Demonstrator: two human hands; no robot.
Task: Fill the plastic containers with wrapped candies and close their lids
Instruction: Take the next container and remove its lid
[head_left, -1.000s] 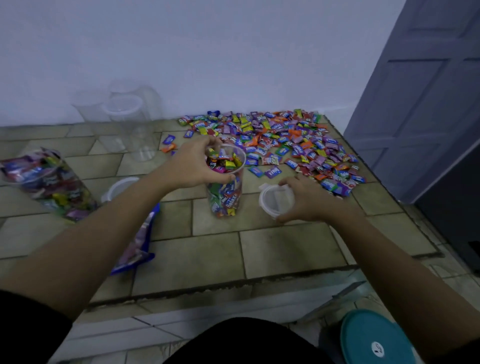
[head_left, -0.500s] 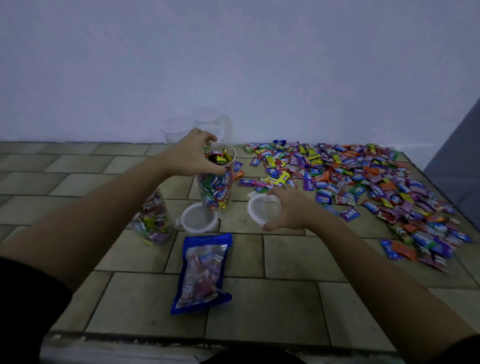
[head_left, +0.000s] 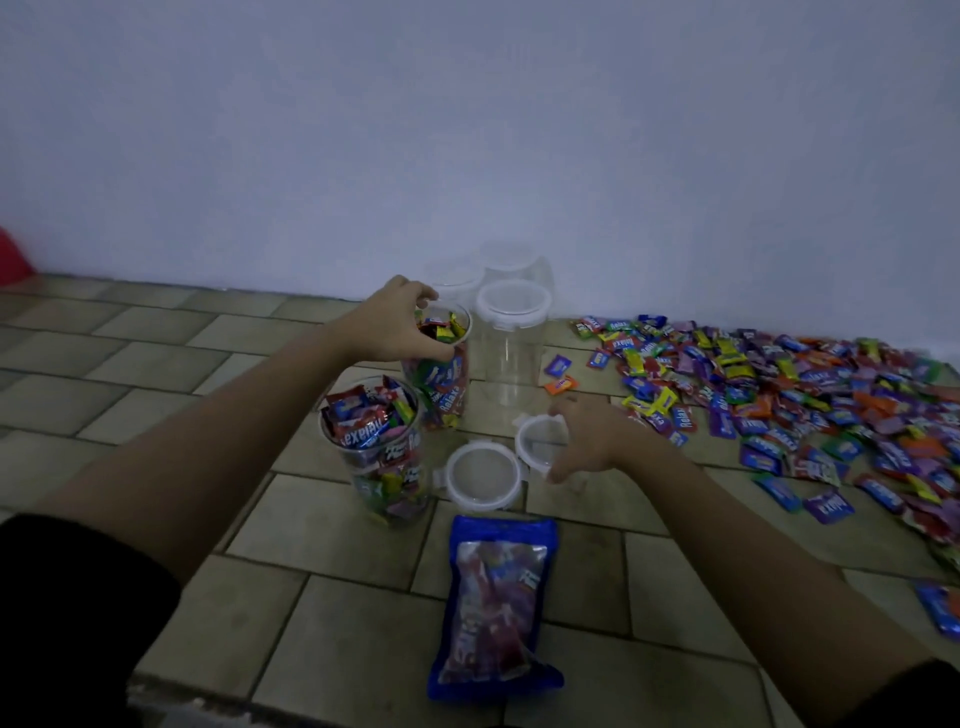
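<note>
My left hand (head_left: 397, 325) grips the rim of an open clear container (head_left: 447, 384) filled with wrapped candies, standing on the tiled floor. My right hand (head_left: 587, 439) holds a white round lid (head_left: 537, 441) by its edge, low over the floor just right of that container. A second white lid (head_left: 483, 475) lies flat beside it. Another open container (head_left: 382, 452), heaped with candies, stands nearer to me on the left. Loose wrapped candies (head_left: 779, 395) cover the floor to the right.
An empty clear container with its lid on (head_left: 511, 338) stands behind the held one, and more empty containers (head_left: 511, 260) sit against the white wall. A blue candy bag (head_left: 496, 603) lies flat in front of me. Something red (head_left: 13, 257) shows at the far left.
The view has swung left and down. My left hand stays on the filled container's rim, and my right hand keeps hold of the lid, near the second lid on the floor.
</note>
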